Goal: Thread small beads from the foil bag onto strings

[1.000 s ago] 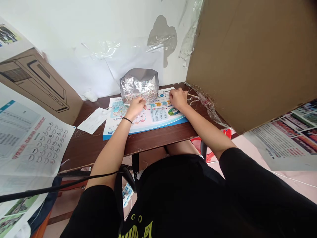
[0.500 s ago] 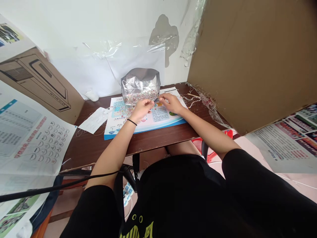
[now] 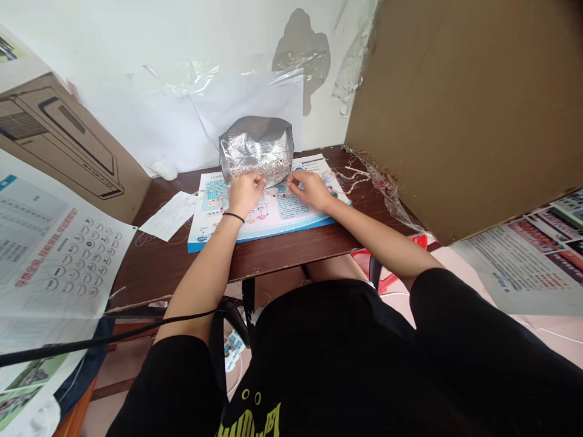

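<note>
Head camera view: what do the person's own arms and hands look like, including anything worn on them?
The left hand and right hand are bare, without gloves. A thin black wristband circles the left wrist; the right has none. Short black fabric sleeves cover both upper arms. A long black cord crosses the left arm near the elbow.

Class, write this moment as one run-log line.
left hand: near silvery bag, contact unclear | right hand: over printed sheet, apart from left hand | holding: too small to tell | white paper: left of sheet
</note>
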A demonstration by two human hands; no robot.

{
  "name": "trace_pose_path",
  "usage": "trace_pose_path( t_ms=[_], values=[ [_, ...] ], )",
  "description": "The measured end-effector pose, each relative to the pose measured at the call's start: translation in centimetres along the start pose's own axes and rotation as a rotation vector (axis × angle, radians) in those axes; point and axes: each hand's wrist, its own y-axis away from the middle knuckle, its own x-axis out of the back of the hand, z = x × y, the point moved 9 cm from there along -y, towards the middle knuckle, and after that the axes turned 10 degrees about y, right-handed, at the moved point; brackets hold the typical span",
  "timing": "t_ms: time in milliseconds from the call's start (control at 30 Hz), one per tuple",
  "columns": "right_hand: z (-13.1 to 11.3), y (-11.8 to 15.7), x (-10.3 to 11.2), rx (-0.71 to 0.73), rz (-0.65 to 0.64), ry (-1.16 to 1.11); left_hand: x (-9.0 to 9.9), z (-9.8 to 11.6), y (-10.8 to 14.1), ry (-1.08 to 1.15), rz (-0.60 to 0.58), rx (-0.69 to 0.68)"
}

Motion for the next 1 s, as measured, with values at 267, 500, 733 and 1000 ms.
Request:
trace_pose_path(
  t_ms=[267, 500, 733, 1000],
  values=[
    [0.6, 0.1, -2.4, 0.018, -0.128, 0.105, -2.4, -0.9, -0.3, -0.195, -0.135, -0.070],
    [0.0, 0.2, -2.8, 0.082, -0.166, 0.065, -1.6, -1.5, -0.5, -0.203, -0.118, -0.032],
    [-0.3, 0.3, -2.8, 0.109, -0.179, 0.048, -1.4, -1.8, -0.3, -0.276, -0.165, 0.036],
    [-0.5, 0.3, -2.8, 0.130, -0.181, 0.017, -1.1, -1.8, 0.1, -0.328, -0.136, 0.076]
  ],
)
